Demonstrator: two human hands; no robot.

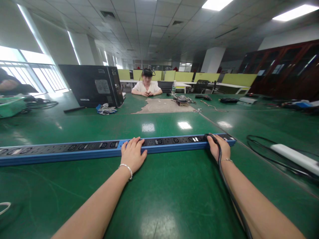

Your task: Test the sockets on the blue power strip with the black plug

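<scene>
One strip (174,148) roughly parallels the far edge of the tabletop (169,179); our right hand (224,149) grasps a plug (206,136) near the strip's end, our left hand (131,153) lying spread atop.

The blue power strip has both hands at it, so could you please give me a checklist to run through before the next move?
1. Blue power strip lying flat on the green table: ok.
2. Left hand on the strip: ok, fingers spread across its top.
3. Right hand gripping the black cable: ok, near the strip's right end.
4. Cable end fully seated in a socket: cannot tell, the right hand hides it.
5. Cable's full run visible: not ok, it leaves the bottom of the picture.
6. Strip's left end visible: not ok, it is cut off.
</scene>
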